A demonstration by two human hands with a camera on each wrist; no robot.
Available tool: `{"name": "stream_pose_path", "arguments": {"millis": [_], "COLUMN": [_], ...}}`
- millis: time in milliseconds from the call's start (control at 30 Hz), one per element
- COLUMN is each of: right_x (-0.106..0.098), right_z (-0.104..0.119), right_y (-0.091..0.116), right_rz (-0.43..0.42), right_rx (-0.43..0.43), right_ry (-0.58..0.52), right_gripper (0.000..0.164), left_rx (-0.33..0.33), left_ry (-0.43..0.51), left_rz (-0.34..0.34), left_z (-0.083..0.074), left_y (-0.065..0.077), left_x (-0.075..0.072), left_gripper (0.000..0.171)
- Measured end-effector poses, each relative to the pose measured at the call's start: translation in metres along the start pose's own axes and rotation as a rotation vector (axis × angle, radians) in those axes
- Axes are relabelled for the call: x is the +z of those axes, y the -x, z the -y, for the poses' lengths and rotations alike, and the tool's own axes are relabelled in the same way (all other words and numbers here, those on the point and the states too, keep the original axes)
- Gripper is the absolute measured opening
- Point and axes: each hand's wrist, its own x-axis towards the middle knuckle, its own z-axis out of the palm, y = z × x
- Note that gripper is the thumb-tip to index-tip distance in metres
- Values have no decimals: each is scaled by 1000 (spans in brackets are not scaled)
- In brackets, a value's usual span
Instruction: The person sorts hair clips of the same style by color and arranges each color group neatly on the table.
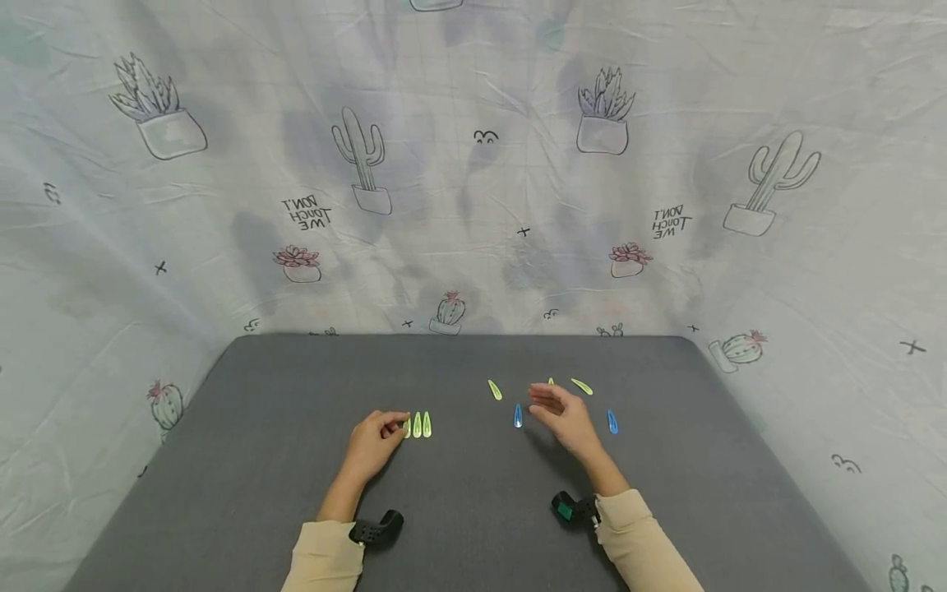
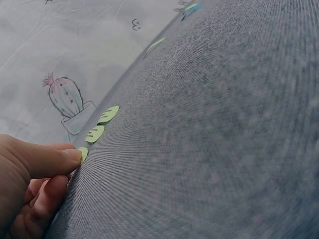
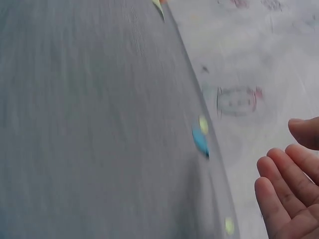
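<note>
My left hand point(image 1: 371, 444) pinches the leftmost yellow-green snap hair clip point(image 2: 84, 155) between thumb and fingers, down at the table. Right beside it lie two matching clips, a middle clip point(image 1: 418, 425) and a right-hand clip point(image 1: 427, 424), all standing in a short row. Over the right part of the table my right hand point(image 1: 570, 423) hovers with fingers loosely extended and nothing held. A blue hair clip point(image 1: 518, 416) lies just left of its fingertips. Behind the hand, a yellow-green clip point(image 1: 551, 381) is mostly hidden.
Another blue clip point(image 1: 612, 422) lies to the right of my right hand. Two more yellow-green clips, one slanted at the back point(image 1: 582, 386) and one further left point(image 1: 495, 390), rest on the grey table point(image 1: 459, 510). A cactus-print cloth point(image 1: 459, 205) hangs behind the table.
</note>
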Motion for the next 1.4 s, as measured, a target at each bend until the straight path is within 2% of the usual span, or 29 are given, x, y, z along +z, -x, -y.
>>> {"name": "stream_pose_path", "arguments": {"millis": [167,400,633,900,1100,1400], "right_x": [-25,-56,-77,-88,-91,-87], "right_z": [12,-36,-49,-54,-53,-52], "right_y": [5,0,-6,-14,-24,-36], "right_rz": [-39,-115,-176,-132,-69,-39], "right_rx": [67,80,132,190,271,315], "right_ry": [40,84,132,192,295,442], "right_gripper": [39,37,34,36,39,34], "left_rx": [0,1,0,2,1,10], "left_ry": [5,4,8,0,1,-1], "left_rz": [-4,-6,-12,-17,-29,-32], "left_z": [1,2,2,1,1,2], "left_y": [0,2,4,5,5,6], "left_x": [1,2,1,1,2,5], "left_gripper": [22,22,23,22,22,22]}}
